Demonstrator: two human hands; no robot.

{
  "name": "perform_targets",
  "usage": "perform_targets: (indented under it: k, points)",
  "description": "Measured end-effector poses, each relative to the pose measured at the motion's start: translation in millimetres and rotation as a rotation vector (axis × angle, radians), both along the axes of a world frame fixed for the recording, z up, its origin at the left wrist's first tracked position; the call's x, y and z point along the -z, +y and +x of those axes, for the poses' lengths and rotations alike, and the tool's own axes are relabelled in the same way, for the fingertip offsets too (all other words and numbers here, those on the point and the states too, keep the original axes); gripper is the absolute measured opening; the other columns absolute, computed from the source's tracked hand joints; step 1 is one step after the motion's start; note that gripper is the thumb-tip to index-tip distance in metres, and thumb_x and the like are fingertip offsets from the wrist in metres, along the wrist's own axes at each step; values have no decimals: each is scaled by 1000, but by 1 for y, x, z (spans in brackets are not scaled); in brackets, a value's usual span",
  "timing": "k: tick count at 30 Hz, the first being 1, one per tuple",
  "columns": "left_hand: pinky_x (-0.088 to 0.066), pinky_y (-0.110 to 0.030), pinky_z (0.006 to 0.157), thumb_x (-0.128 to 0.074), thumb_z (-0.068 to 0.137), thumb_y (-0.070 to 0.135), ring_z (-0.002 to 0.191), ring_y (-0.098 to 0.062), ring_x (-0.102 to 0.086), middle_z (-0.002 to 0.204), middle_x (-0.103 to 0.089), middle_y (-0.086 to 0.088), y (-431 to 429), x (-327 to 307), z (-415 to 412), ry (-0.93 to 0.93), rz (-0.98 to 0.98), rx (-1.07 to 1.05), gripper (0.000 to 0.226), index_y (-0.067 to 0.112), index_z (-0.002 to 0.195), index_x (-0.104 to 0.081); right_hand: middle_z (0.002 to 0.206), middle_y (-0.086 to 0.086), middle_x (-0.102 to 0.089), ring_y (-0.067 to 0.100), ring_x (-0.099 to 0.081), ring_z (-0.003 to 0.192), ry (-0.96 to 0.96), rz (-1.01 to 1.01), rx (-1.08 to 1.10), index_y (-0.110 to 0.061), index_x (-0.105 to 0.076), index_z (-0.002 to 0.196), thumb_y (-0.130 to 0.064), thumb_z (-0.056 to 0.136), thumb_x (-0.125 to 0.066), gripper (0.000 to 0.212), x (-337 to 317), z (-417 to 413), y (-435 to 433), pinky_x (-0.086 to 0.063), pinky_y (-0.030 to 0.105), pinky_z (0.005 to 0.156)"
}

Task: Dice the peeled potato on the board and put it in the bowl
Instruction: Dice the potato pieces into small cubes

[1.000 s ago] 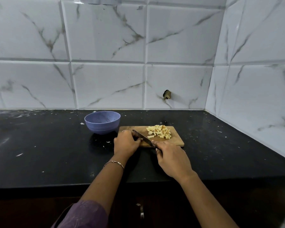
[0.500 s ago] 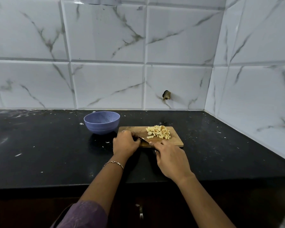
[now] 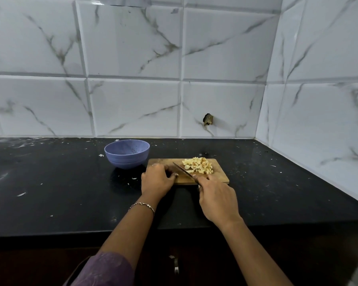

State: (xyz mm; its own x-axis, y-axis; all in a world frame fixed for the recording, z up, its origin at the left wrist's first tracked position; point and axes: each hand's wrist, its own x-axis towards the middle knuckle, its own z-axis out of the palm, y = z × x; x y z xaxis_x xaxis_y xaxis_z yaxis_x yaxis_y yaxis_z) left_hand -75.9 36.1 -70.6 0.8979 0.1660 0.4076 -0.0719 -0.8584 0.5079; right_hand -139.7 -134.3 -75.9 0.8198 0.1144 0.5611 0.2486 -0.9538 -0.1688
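White marble-veined wall tiles (image 3: 132, 58) rise behind and to the right of a black speckled stone tabletop (image 3: 50, 182) strewn with pale scraps. A rectangular wooden cutting board (image 3: 221, 178) lies flat on the tabletop, directly ahead of both hands.

The left hand (image 3: 156, 179) rests on the board's near left corner with its fingers curled downward; whether anything lies beneath them cannot be told. A thin metal bracelet (image 3: 142, 204) circles its wrist, and a purple patterned sleeve (image 3: 103, 269) covers the arm further back.

The right hand (image 3: 217, 197) grips the handle of a steel-bladed kitchen knife (image 3: 182, 169). The blade slants away from this hand toward the far left, its tip over the board just beyond the left hand's knuckles.

A heap of pale yellow diced potato (image 3: 198, 168) sits on the board beyond the right hand, to the right of the blade. A round lavender-blue bowl (image 3: 127, 153) stands upright on the tabletop beyond and to the left of the left hand, just beside the board's far left corner.
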Motion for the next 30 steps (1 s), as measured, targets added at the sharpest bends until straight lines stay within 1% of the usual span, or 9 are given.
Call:
perform_targets:
  k: [3,5,9,14,17,20,24,27,30]
  points:
    - [-49,-39,91,-67,86,33,97,-18,-64,96,-70,3,0,0,0,-15,-72,18,11,25,93,-70,104,-9,-55,9,-57,77,-10,33,8,-35,-45,144,-23,102,-47,43,0,-1,-1,-45,22,61]
    - [-50,-40,90,-69,85,30,95,-17,-63,96,-69,4,1,0,0,-18,-116,26,8,24,91,-68,107,-7,-57,10,-59,82,-2,81,1,-31,-42,146,-24,104,-44,43,-1,-1,-2,-44,22,65]
    - [-49,-40,91,-62,89,25,98,-18,-62,102,-69,1,2,-1,0,23,-43,38,13,21,93,-74,109,-7,-61,10,-62,88,13,149,-36,-28,-47,141,-26,103,-46,38,-3,0,-3,-50,25,70]
    - [-39,-43,101,-52,93,24,110,-17,-56,113,-66,5,1,-2,1,42,-17,76,25,27,100,-76,108,-6,-65,12,-64,89,16,208,-38,-26,-54,133,-26,102,-49,31,-2,1,-5,-55,32,74]
    - [-32,-44,105,-45,98,23,124,-17,-48,129,-60,6,-2,-5,-1,86,65,138,32,30,115,-71,109,-7,-65,12,-65,90,18,219,-25,-26,-54,131,-26,102,-49,30,-1,2,-5,-56,33,75]
    - [-25,-46,110,-39,100,23,135,-14,-39,140,-53,14,-3,-5,-1,124,127,209,39,38,126,-64,107,-8,-65,10,-64,89,16,219,-13,-26,-55,129,-26,102,-50,28,0,2,-6,-56,32,75]
    - [-19,-44,113,-37,101,18,134,-11,-39,137,-55,16,-4,-3,1,129,27,237,41,39,128,-59,101,-10,-62,8,-61,81,14,213,-2,-26,-57,122,-28,100,-53,23,0,2,-7,-53,27,70]
    - [-25,-43,106,-39,98,13,126,-14,-48,129,-61,10,-1,-2,1,27,-116,131,38,32,127,-57,94,-12,-58,6,-55,75,-11,171,-10,-27,-58,113,-30,99,-55,14,-2,0,-6,-48,22,66]
    - [-29,-44,104,-41,97,12,122,-18,-52,125,-62,4,1,-3,0,3,-168,15,35,23,128,-54,98,-12,-58,6,-55,78,-13,95,-39,-28,-57,111,-32,99,-52,13,-3,-2,-6,-45,21,64]
